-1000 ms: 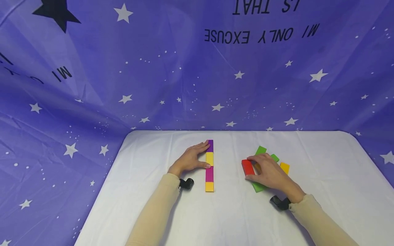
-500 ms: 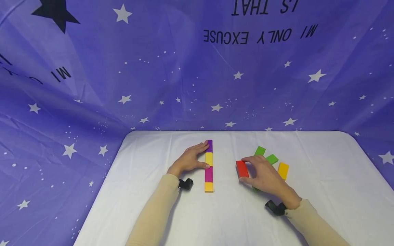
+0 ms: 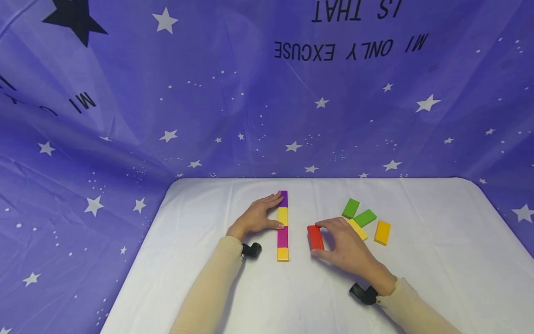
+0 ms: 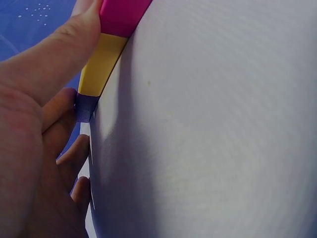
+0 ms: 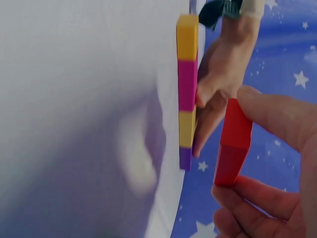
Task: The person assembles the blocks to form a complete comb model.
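Four-coloured blocks form a straight row in front of me: a purple block (image 3: pixel 284 199), a yellow block (image 3: pixel 282 216), a magenta block (image 3: pixel 282 237) and an orange-yellow block (image 3: pixel 282 254) nearest me. My left hand (image 3: pixel 255 218) rests along the row's left side, fingertips at the purple block and thumb at the seam between yellow and magenta. Between thumb and fingers, my right hand (image 3: pixel 349 247) pinches a red block (image 3: pixel 315 238) by its two ends. It is a short way right of the row; the right wrist view shows the red block (image 5: pixel 233 144) raised and tilted.
Loose blocks lie beyond my right hand: a green block (image 3: pixel 351 208), another green block (image 3: pixel 365 218), a pale yellow block (image 3: pixel 358 229) and an orange-yellow block (image 3: pixel 382 233). A white cloth (image 3: pixel 267 301) covers the table. A purple starry curtain (image 3: pixel 250 106) stands behind it.
My right hand has carried the red block left, away from the loose blocks and closer to the row, uncovering the pale yellow block. My left hand stays in place.
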A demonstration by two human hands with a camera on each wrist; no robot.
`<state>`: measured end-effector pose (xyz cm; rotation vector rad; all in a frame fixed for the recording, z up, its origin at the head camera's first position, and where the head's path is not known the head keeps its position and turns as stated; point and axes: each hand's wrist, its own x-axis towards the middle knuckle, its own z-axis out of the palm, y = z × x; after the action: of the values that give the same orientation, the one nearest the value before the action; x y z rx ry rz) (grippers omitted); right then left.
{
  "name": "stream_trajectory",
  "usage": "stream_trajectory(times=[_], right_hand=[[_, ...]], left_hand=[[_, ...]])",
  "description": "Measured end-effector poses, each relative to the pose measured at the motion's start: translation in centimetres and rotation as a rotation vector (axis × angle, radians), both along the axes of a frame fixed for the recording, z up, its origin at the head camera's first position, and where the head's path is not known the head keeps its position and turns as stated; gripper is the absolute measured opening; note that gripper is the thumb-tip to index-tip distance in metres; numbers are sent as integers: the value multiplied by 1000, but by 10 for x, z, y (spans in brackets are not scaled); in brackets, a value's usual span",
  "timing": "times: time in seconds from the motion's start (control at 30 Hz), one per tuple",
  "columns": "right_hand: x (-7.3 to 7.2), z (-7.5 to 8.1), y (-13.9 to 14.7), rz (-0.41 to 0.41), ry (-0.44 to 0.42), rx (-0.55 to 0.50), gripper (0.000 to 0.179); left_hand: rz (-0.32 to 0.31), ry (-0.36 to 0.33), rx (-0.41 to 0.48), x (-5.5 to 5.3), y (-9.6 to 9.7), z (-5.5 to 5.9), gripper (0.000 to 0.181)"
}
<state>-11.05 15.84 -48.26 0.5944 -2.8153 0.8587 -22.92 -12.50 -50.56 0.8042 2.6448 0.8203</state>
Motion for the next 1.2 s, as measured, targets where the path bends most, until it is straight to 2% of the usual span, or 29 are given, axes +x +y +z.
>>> stream_trajectory(times=[0.6, 1.2], right_hand=[[27, 3, -38, 68, -28, -1, 64], [43, -3, -62, 75, -54, -8, 64]], left_hand=[[0, 5, 0, 1, 0, 2, 93], [-16, 22, 3, 0, -1, 2, 93]])
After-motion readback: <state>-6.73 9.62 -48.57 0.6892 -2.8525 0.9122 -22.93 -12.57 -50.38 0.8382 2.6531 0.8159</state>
